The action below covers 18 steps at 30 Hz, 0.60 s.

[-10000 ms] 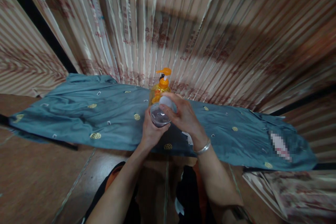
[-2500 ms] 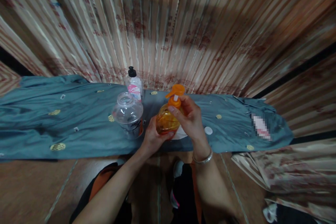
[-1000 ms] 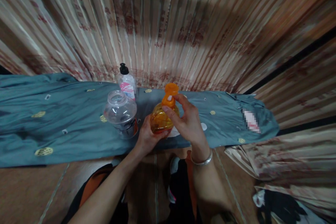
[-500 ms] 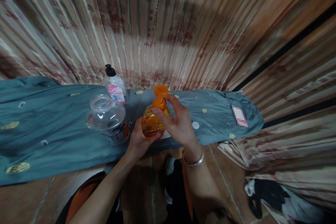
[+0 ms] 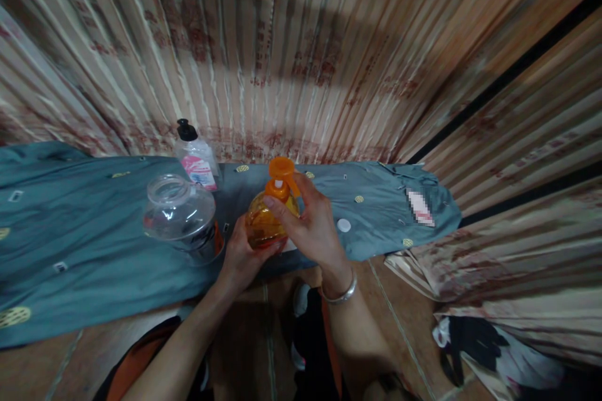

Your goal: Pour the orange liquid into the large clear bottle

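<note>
A round, clear amber pump bottle [image 5: 261, 223] with an orange pump top [image 5: 281, 168] is held upright over the near part of the cloth. My left hand [image 5: 242, 257] wraps round its lower left side and base. At the collar, my right hand [image 5: 313, 225] grips with the thumb across the bottle's shoulder and the fingers behind the orange spout, partly hidden. To the left stands an open clear plastic jar [image 5: 179, 213] with a wide neck. Behind the jar is a clear bottle with a black pump and a pink label [image 5: 198, 169].
A teal patterned cloth [image 5: 108, 244] covers the long surface. On it lie a white round disc [image 5: 343, 225] and a blurred pinkish item [image 5: 420, 207] at right. Pleated curtains [image 5: 301, 75] close off the back and right. Dark and light fabric [image 5: 489, 344] lies on the floor.
The orange pump top has turned, so its spout now shows pointing toward my right hand's fingers. My left hand keeps its hold. The whole view has shifted slightly.
</note>
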### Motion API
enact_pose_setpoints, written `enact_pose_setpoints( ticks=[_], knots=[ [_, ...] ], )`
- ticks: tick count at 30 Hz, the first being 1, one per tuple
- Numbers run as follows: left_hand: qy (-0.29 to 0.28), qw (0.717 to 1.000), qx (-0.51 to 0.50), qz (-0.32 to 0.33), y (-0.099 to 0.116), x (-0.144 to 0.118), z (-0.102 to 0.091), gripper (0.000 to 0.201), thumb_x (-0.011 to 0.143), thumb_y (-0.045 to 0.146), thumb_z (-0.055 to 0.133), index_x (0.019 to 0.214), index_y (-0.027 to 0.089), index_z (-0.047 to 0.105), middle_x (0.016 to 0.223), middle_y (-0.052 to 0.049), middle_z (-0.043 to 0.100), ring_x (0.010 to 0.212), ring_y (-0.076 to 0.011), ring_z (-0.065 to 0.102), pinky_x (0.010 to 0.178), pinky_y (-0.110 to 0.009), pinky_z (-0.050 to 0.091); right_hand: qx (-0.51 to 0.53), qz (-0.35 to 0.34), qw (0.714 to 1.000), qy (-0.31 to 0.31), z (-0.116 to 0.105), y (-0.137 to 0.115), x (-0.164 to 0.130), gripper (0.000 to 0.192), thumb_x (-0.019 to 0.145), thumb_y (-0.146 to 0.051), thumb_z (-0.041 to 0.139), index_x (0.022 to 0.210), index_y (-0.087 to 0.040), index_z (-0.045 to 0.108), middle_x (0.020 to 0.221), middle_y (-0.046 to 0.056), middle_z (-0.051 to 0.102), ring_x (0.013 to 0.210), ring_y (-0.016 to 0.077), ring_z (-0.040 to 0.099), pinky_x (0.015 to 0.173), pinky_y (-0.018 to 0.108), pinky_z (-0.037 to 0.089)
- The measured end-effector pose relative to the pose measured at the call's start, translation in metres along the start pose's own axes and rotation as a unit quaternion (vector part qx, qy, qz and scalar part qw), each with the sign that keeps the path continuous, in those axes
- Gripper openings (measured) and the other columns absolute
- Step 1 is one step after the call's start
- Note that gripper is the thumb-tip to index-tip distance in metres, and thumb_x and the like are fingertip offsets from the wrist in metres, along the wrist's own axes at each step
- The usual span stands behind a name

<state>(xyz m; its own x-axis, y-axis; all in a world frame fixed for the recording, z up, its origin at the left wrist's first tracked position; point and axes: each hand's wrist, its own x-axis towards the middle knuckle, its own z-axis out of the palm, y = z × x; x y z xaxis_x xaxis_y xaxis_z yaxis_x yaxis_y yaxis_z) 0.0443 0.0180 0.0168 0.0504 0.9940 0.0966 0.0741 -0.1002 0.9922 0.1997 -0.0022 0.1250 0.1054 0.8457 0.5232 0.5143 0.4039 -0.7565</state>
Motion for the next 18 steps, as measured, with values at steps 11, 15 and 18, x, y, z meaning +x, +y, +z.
enact_pose_setpoints(
  ticks=[11, 15, 18],
  knots=[
    [0.003, 1.000, -0.008, -0.012, 0.0023, 0.0005, 0.0013, 0.069, 0.056, 0.048, 0.100, 0.111, 0.029, 0.063, 0.121, -0.011, 0.084, 0.119, -0.0400, 0.085, 0.114, -0.062, 0.065, -0.015, 0.005, 1.000, 0.009, 0.0021, 0.0001, -0.0005, 0.041, 0.099, -0.056, 0.087, 0.128, -0.028, 0.078, 0.136, 0.011, 0.086, 0.134, 0.0338, 0.080, 0.124, 0.055, 0.063],
    [-0.001, 1.000, -0.002, -0.017, 0.0037, 0.0003, 0.0006, 0.073, 0.055, 0.049, 0.101, 0.113, 0.027, 0.064, 0.120, -0.012, 0.084, 0.116, -0.0396, 0.085, 0.112, -0.061, 0.066, -0.030, -0.004, 0.999, 0.025, 0.0038, 0.0026, -0.0019, 0.047, 0.099, -0.061, 0.086, 0.133, -0.028, 0.078, 0.138, 0.011, 0.085, 0.135, 0.0330, 0.080, 0.122, 0.053, 0.064],
    [-0.003, 1.000, 0.002, -0.014, 0.0020, -0.0005, -0.0001, 0.072, 0.058, 0.049, 0.100, 0.116, 0.027, 0.064, 0.120, -0.010, 0.084, 0.117, -0.0383, 0.085, 0.112, -0.061, 0.066, -0.037, 0.011, 0.998, 0.056, 0.0051, 0.0030, -0.0016, 0.051, 0.093, -0.061, 0.093, 0.130, -0.028, 0.079, 0.137, 0.009, 0.084, 0.132, 0.0329, 0.080, 0.120, 0.053, 0.064]
  ],
)
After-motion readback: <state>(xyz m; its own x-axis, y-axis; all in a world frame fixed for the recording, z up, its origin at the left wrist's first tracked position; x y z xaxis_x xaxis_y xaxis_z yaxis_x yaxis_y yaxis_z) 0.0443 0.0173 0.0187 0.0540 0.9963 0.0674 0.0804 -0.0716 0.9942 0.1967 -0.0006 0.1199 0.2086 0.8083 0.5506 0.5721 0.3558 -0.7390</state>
